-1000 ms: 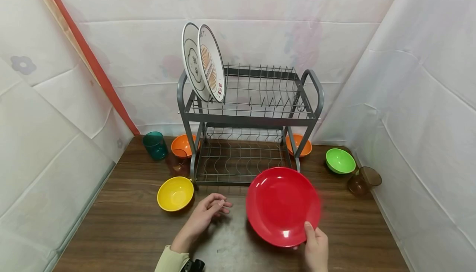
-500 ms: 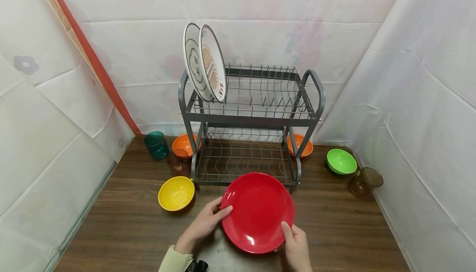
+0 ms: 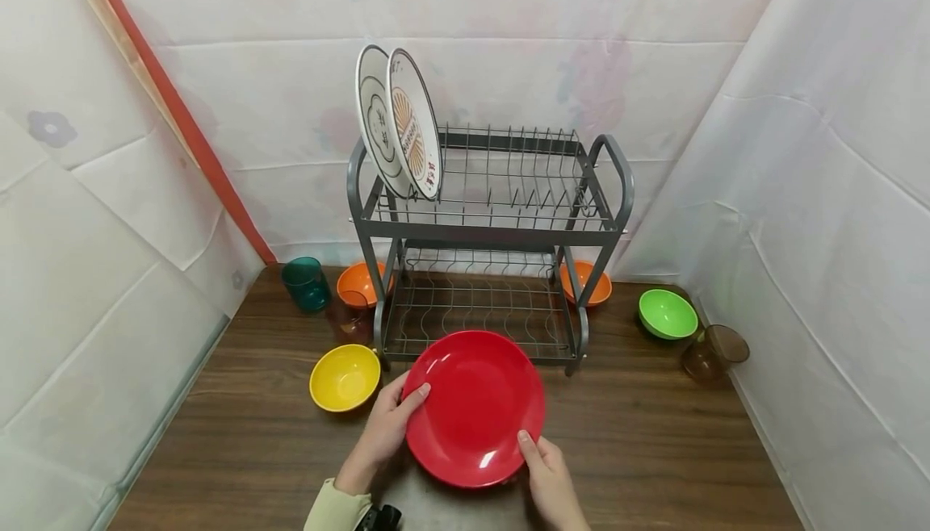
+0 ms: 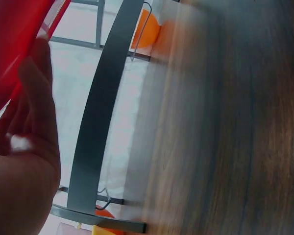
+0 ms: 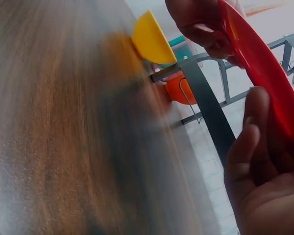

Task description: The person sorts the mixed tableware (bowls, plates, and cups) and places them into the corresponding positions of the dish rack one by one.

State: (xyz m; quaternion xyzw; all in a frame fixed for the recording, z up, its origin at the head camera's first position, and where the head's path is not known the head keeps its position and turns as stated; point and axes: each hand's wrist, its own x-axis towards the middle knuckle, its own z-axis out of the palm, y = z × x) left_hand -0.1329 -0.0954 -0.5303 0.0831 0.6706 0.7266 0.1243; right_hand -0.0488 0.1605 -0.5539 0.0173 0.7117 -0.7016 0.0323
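A round red plate (image 3: 475,410) is held above the table in front of the dish rack (image 3: 487,234). My left hand (image 3: 385,426) grips its left rim, thumb on the upper face and the other fingers underneath. At the lower right rim, my right hand (image 3: 548,478) pinches the plate between thumb and fingers. In the right wrist view the red plate (image 5: 264,63) is seen edge-on, lifted off the wood. Two white patterned plates, the nearer one (image 3: 416,127) with an orange design, stand on edge at the left of the rack's upper tier.
Left of the rack are a yellow bowl (image 3: 345,378), an orange bowl (image 3: 356,282), a teal cup (image 3: 306,284) and a brown cup (image 3: 350,321). On the right are another orange bowl (image 3: 592,285), a green bowl (image 3: 667,315) and a brown cup (image 3: 714,352).
The red plate has moved left in my right hand, from the rack's right front to its middle. My left hand, free a second ago, has taken hold of the left rim.
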